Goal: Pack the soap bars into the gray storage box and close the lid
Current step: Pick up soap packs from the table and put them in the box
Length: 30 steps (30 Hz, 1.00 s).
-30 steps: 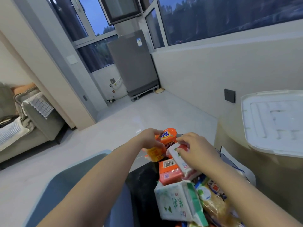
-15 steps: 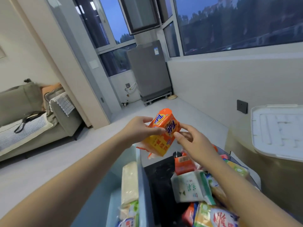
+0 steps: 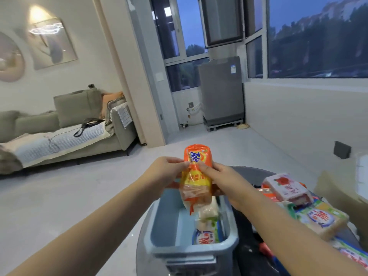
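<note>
Fingers of left hand [image 3: 167, 172] and right hand [image 3: 221, 180] pinch the orange soap pack [image 3: 197, 176] from either side | pack held upright above the gray storage box [image 3: 191, 250] — open, partly filled | step: loading | next: lower it beside bars inside — more soap bars [image 3: 286, 188] wait on the right.

Both your forearms reach forward; your left hand [image 3: 166, 172] and right hand [image 3: 223, 182] each pinch with thumb and fingers.
</note>
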Available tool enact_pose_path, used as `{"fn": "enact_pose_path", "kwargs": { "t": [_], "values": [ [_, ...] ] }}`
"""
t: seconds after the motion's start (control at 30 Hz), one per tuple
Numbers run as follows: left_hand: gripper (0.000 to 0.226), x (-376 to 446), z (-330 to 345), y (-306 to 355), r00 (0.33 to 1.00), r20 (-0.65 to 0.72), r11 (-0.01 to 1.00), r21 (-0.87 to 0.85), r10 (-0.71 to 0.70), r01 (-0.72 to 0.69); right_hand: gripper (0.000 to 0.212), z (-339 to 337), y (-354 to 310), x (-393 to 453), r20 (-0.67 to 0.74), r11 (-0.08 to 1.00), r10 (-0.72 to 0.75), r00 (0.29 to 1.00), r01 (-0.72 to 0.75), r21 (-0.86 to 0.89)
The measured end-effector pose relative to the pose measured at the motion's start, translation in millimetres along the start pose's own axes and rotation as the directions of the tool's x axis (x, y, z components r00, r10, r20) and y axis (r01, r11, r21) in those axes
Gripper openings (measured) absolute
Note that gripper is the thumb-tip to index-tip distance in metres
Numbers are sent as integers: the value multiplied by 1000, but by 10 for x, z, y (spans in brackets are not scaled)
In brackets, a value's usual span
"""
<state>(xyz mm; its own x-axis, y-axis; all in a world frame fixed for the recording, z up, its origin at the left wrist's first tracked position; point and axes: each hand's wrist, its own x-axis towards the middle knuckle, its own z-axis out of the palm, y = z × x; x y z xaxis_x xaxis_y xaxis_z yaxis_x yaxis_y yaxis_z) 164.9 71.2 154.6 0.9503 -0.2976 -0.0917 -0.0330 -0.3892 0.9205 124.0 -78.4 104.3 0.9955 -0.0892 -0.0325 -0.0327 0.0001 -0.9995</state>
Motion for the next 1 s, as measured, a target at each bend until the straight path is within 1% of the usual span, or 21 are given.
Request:
{"fn": "enact_pose_path", "kwargs": {
  "t": [0.13,0.3,0.43,0.57,0.63,0.7,0.83,0.9,1.0],
  "values": [
    [28,-21,-132,-159,995,-42,995,-44,-90,89,33,237,15,224,-4,989,144,990,-144,-21],
    [28,143,-72,-370,986,-74,982,-122,-151,142,32,352,149,495,-56,948,310,949,-313,-52],
    [32,314,57,-572,968,-86,965,-141,-236,223,26,376,283,698,-122,917,342,932,-359,-173],
    [31,488,93,-753,947,-123,948,-158,-298,278,34,431,377,826,-155,880,358,921,-388,-275],
    [32,538,110,-826,932,-85,920,-216,-352,328,35,430,402,878,-156,857,381,911,-412,-309],
    [33,558,137,-872,917,-32,883,-285,-397,372,36,417,415,925,-120,848,431,895,-446,-286],
    [32,598,169,-912,904,-11,861,-312,-427,403,35,413,438,980,-85,832,490,868,-495,-250],
    [39,629,199,-951,903,1,863,-296,-429,410,31,407,457,1002,-73,818,520,851,-521,-244],
    [56,670,242,-1026,928,33,910,-183,-372,372,16,391,482,1033,-36,812,546,837,-540,-221]
  ]
}}
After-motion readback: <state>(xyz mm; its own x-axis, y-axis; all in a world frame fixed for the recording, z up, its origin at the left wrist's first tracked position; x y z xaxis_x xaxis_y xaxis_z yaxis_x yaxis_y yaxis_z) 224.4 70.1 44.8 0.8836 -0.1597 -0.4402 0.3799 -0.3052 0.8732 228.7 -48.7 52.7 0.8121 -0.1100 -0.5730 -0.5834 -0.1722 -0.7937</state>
